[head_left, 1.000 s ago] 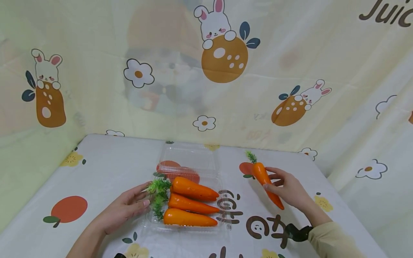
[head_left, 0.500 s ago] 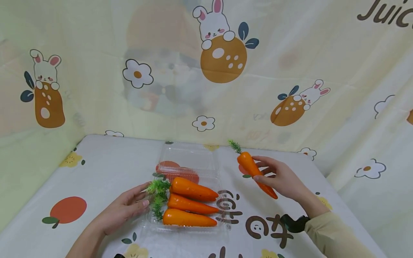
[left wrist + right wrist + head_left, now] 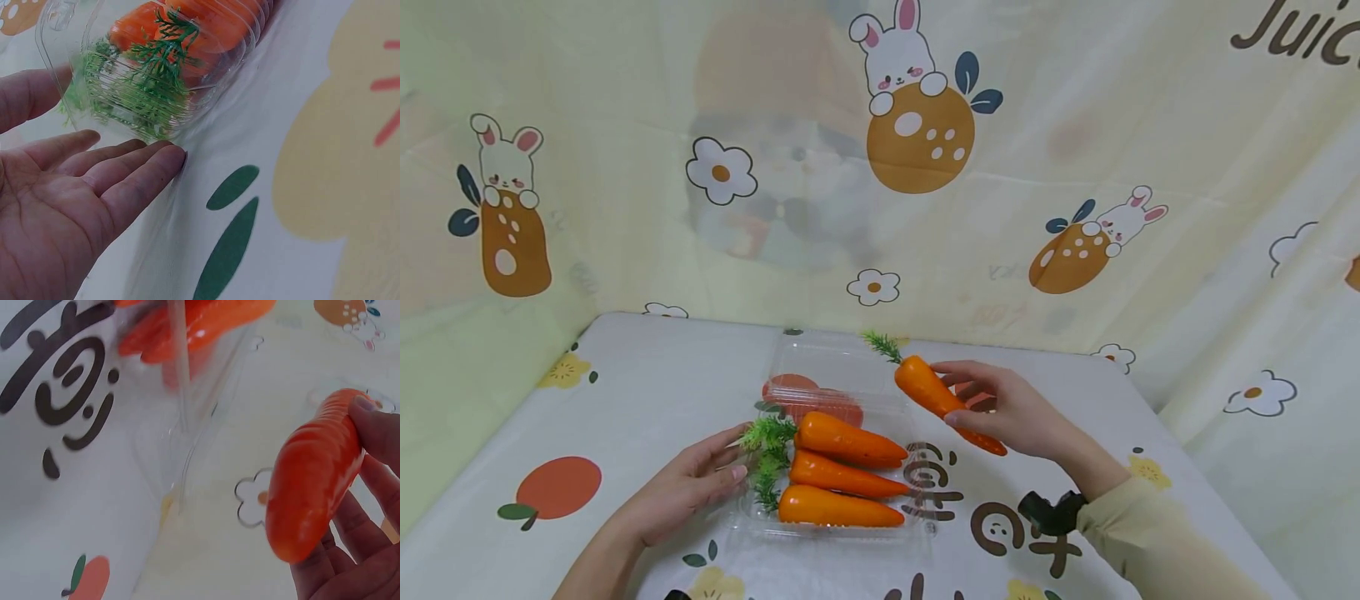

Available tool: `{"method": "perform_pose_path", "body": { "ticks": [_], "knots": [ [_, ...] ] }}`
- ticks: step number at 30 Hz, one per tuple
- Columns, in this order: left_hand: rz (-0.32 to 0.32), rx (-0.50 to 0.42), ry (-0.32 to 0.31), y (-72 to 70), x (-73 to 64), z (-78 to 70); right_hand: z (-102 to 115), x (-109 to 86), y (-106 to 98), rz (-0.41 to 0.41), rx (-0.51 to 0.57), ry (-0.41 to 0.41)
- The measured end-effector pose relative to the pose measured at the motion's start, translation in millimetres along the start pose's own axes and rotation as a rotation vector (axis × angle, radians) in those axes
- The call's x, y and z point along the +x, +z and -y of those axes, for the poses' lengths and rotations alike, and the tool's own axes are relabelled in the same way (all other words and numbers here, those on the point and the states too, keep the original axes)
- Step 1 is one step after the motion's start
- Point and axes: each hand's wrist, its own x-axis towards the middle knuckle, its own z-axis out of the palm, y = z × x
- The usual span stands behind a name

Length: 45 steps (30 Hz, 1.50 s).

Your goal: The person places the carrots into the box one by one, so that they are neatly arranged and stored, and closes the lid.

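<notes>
Three orange toy carrots with green leafy tops lie side by side in a clear plastic clamshell box, leaves toward the left. Its transparent lid is folded back, away from the person. At the box's left side is my left hand; the left wrist view shows the fingers extended by the clear wall. Just right of the box, my right hand holds another toy carrot between thumb and fingers, its leaves pointing up and left. The right wrist view shows this carrot's tapered end close up.
A white printed cloth covers the table. Behind it hangs a cream curtain with rabbit and flower prints, which also closes in both sides. A black strap sits on the right wrist.
My right hand has carried its carrot leftward, from the right part of the table to near the box's right side. The left hand and the box stay where they were.
</notes>
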Motion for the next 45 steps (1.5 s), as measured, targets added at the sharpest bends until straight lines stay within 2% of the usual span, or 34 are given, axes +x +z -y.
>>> {"method": "perform_pose_path", "body": {
  "ticks": [9, 16, 22, 25, 29, 36, 45],
  "knots": [
    [0.015, -0.008, 0.017, -1.4, 0.3, 0.6, 17, 16.7, 23, 0.116, 0.049, -0.061],
    [0.009, 0.0, 0.006, -1.1, -0.2, -0.8, 29, 28.2, 42, 0.232, 0.09, -0.041],
    [0.018, -0.007, 0.023, -1.6, -0.7, 0.8, 37, 36.3, 59, 0.317, 0.091, -0.049],
    [0.012, -0.004, 0.012, -1.3, -1.0, 0.5, 40, 38.8, 67, 0.354, 0.087, -0.051],
    [0.003, -0.007, -0.011, -1.4, -0.4, -1.3, 43, 41.7, 73, 0.387, 0.077, -0.053],
    [0.017, -0.014, -0.004, -2.5, -0.9, -3.7, 46, 44.5, 80, 0.43, 0.045, -0.06],
    [0.012, -0.002, -0.013, -2.0, -1.0, -3.1, 52, 47.6, 91, 0.478, -0.05, -0.042]
  ]
}}
